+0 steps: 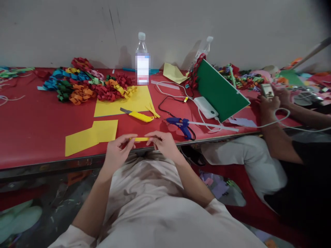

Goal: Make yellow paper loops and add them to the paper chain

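Observation:
Pinched between both hands at the table's front edge is a narrow yellow paper strip (141,139). My left hand (120,150) has its thumb and fingers closed on the left end. At the right end, my right hand (164,144) pinches it the same way. Just beyond lies a yellow box cutter (139,116) with its blade pointing left. Several loose yellow strips (153,110) rest against its right side. A blue hot glue gun (182,125), with a clear glue stick out of its back, lies right of my right hand. Two yellow paper pieces (90,136) overlap on the left.
Linked paper chains (103,84) are heaped on a yellow sheet (108,107). Behind stands a water bottle (141,48). A green board (219,91) leans by a white power bank (206,107) and cables. At right, a person's hands (270,101) hold a phone (267,91).

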Motion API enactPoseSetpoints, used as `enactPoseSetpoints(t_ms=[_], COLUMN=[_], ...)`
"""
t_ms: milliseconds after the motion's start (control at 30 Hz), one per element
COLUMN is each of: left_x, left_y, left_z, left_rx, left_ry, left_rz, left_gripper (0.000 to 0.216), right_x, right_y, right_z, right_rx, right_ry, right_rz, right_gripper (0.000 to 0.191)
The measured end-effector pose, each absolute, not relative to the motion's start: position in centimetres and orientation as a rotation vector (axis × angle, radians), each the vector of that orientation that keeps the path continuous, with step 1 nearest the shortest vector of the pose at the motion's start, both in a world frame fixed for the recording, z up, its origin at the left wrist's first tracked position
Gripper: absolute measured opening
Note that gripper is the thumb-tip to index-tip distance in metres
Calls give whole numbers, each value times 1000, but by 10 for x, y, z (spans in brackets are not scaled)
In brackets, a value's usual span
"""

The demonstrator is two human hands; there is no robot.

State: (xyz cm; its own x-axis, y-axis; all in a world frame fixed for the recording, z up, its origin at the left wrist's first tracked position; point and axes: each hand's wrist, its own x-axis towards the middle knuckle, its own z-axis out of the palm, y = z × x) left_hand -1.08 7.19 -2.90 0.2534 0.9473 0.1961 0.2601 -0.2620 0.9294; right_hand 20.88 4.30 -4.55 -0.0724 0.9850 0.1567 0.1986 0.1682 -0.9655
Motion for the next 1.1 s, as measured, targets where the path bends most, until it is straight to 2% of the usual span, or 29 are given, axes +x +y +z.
enactPoseSetpoints(t_ms=[100, 267, 367, 600, 833, 1000, 1100], left_x=[-6, -6, -3, 1, -7, -6, -5], left_y=[72, 70, 68, 65, 67, 72, 72], left_z=[-29, -28, -27, -23, -22, -28, -30], left_rx=[1590, 1686, 1800, 1700, 1508, 1532, 1609], left_ry=[1150, 1210, 1221, 1138, 961, 1050, 1055], left_rz=[1149, 1053, 999, 936, 836, 947, 975], left_gripper=[33, 29, 25, 31, 42, 48, 44], right_x=[211, 212, 209, 210, 220, 221, 218], right_y=[44, 43, 42, 41, 42, 47, 45], right_z=[-39, -30, -30, -37, -37, -36, -37], right_rx=[-1173, -1181, -1184, -1107, -958, -1069, -1154], right_ry=[-1564, -1660, -1614, -1622, -1481, -1594, -1603], right_rz=[972, 804, 873, 967, 1288, 1118, 970], right_gripper=[33, 22, 22, 28, 35, 32, 27])
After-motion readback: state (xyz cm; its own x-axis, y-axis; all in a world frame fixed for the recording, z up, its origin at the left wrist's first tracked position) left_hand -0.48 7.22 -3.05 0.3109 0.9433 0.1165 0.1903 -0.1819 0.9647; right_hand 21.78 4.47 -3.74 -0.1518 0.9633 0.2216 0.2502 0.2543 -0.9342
